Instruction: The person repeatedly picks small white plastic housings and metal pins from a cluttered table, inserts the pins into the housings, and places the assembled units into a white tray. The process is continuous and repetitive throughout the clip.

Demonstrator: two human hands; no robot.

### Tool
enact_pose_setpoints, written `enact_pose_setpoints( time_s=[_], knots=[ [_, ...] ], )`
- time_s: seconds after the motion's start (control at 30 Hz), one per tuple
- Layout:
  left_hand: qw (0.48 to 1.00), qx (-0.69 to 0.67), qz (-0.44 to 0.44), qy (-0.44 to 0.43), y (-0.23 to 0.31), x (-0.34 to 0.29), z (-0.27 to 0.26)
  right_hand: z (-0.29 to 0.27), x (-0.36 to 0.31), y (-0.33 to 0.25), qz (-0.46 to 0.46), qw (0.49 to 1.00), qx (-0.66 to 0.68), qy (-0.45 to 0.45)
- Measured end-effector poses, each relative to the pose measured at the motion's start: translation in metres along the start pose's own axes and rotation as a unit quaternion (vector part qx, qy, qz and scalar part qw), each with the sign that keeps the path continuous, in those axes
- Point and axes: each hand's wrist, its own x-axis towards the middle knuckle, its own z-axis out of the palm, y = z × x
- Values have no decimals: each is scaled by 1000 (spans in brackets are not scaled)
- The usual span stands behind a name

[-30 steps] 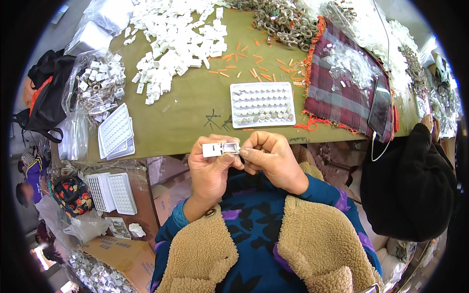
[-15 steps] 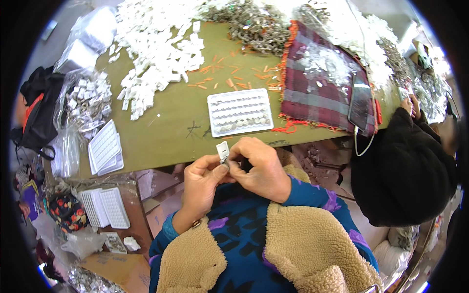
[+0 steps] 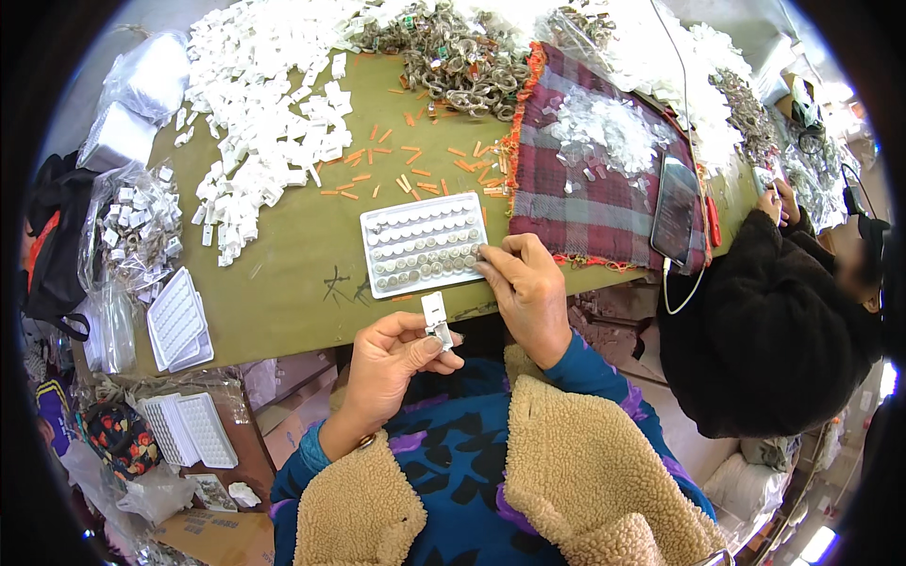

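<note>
My left hand (image 3: 392, 363) is closed around a small white plastic case (image 3: 435, 316), its flap standing up above the fingertips. In front of it on the table lies a white tray (image 3: 370, 250) with rows of round pockets. Silver button cells (image 3: 429, 264) fill the nearer rows, while the far rows look white. My right hand (image 3: 528, 297) reaches to the tray's right edge, thumb and forefinger brought together beside the cells. Whatever is between those fingertips is too small to make out.
White plastic pieces (image 3: 274, 123) are heaped at the back left, with orange strips (image 3: 411, 184) scattered nearby. A plaid cloth (image 3: 585, 203) holds clear pieces and a phone (image 3: 675, 208). White trays (image 3: 179, 321) lie on the left edge. A person in black (image 3: 764, 321) sits on the right.
My right hand has left the white case and moved to the tray's right edge. My left hand keeps the case. The whole view has shifted slightly.
</note>
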Motion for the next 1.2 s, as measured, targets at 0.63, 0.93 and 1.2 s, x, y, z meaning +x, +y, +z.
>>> enact_pose_setpoints(
  time_s=[0.63,0.93,1.2],
  knots=[
    [989,-145,-6,-28,9,7,-10,-7,22,-1,-84,991,15,-106],
    [986,-165,24,-19,-6,-2,-8,-12,-11,-61,-42,965,232,-111],
    [971,-236,17,-30,-11,-16,-15,-12,-16,-71,-26,955,265,-130]
  ],
)
